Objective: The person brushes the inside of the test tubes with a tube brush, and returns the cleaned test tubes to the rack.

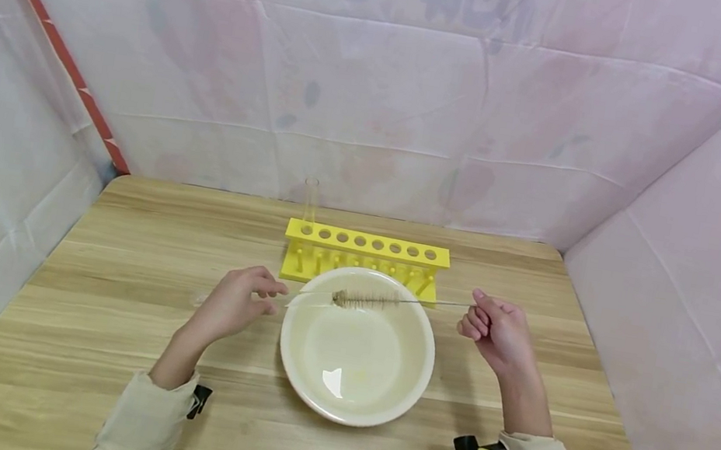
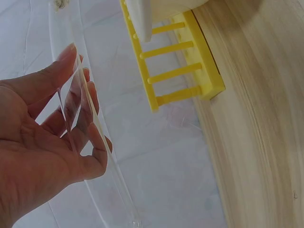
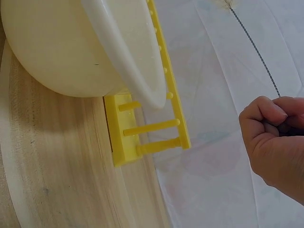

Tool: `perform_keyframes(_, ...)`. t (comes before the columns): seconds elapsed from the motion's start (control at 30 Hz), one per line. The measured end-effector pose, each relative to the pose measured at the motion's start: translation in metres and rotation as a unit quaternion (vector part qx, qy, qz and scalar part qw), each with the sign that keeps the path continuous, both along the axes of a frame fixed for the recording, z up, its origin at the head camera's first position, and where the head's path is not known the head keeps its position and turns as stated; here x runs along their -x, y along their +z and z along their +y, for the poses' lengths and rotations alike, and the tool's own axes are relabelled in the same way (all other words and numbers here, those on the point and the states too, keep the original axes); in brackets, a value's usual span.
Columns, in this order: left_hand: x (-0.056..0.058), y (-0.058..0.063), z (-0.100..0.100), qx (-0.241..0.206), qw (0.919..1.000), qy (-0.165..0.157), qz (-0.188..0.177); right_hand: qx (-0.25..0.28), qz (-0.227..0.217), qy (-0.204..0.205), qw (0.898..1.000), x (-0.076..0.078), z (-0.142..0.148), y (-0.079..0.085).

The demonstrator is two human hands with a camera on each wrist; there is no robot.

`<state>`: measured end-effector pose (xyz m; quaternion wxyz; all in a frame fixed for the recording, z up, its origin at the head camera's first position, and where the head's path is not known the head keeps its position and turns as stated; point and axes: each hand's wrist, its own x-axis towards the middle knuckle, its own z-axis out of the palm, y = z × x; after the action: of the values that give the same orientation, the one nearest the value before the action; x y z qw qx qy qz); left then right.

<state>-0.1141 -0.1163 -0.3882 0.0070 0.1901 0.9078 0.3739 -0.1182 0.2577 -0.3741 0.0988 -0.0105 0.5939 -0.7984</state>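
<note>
My left hand holds a clear glass test tube between thumb and fingers, the tube lying nearly level at the basin's left side. In the left wrist view the see-through tube runs past the fingers. My right hand pinches the twisted wire handle of a test tube brush, fingers curled in. The brush's bristles hang over the far part of a cream basin, their left end at the tube's mouth.
Behind the basin stands a yellow test tube rack, with one upright test tube in its leftmost hole. Everything is on a wooden table. Pale printed cloth hangs behind and at both sides.
</note>
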Motion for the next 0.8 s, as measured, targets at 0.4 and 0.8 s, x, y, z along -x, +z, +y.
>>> perform_keyframes(0.4,0.003,0.002,0.011,-0.012,0.9999,-0.003,-0.006,0.005,-0.007,-0.008,1.000,0.002,-0.024,-0.004)
perform_keyframes(0.8,0.008,0.017,0.049,-0.018,0.9988,-0.038,-0.026,-0.047,0.013,-0.015,0.999,0.002,-0.071,-0.011)
